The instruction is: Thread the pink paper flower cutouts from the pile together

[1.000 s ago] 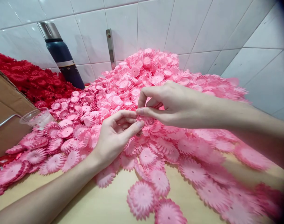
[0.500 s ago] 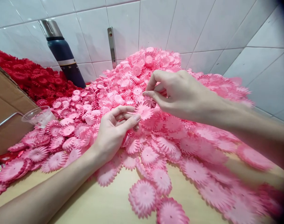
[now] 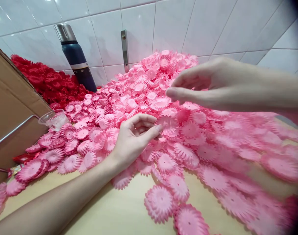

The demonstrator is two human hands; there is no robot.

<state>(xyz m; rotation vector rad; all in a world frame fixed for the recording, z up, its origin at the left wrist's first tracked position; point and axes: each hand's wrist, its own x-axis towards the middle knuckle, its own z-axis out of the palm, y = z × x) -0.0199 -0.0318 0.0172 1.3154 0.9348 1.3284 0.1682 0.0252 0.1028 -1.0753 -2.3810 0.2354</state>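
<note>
The left hand rests on a heap of pink paper flowers, its fingers curled and its thumb and forefinger pinched on the edge of one pink flower that lies at the fingertips, on top of the pile. The right hand hangs above and to the right of the left one, clear of the heap, with thumb and forefinger drawn close together; the blur there keeps me from telling whether anything sits between them. The heap spreads under and beyond both hands, rising toward the white tiled wall behind them, and thins out on the near side of the left wrist, where single flowers lie scattered on the pale wooden tabletop. Far to the left of the left hand lies a second heap of red paper flowers, and between the two heaps a dark blue flask with a steel cap and a pale band stands upright against the wall; no writing on it can be read. A clear plastic cup lies tilted on the pink flowers left of the left hand, beside a brown cardboard box. A metal strip is fixed to the tiles beyond the left hand.
</note>
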